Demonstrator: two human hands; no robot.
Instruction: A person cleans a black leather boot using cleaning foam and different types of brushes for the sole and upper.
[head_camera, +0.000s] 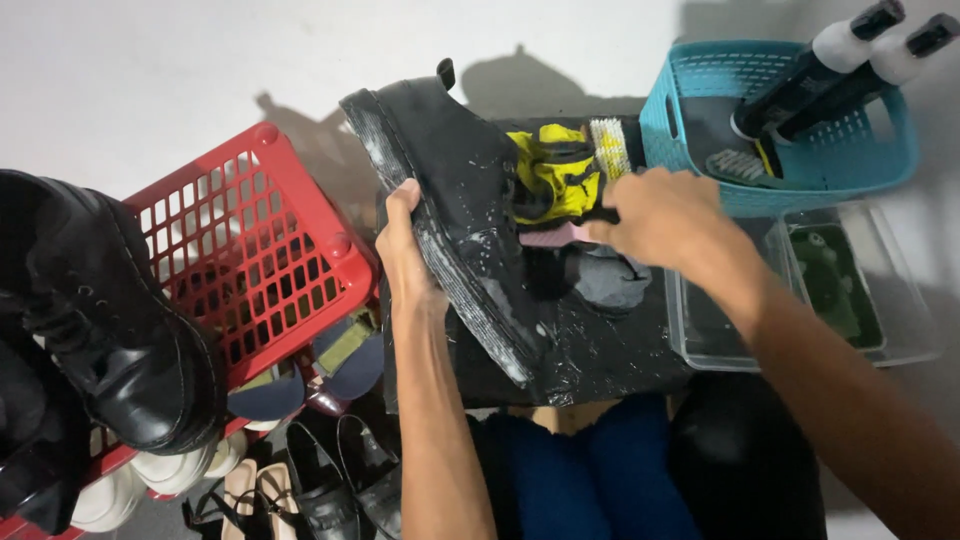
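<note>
A black leather boot (455, 175) lies tilted on its side over a black plastic sheet (600, 345), its wet sole turned toward me. My left hand (408, 250) grips the sole edge of the boot. My right hand (655, 215) reaches over the boot's opening and holds a brush with pale bristles (608, 148) against a yellow cloth (555, 175) stuffed in the boot. A grey rag (610, 280) lies under the right hand.
A teal basket (680, 110) with two black spray bottles (830, 60) stands at the back right. A clear tub (900, 320) with a green thing sits right. A red crate (260, 240), another black boot (110, 330) and several shoes (320, 470) lie left.
</note>
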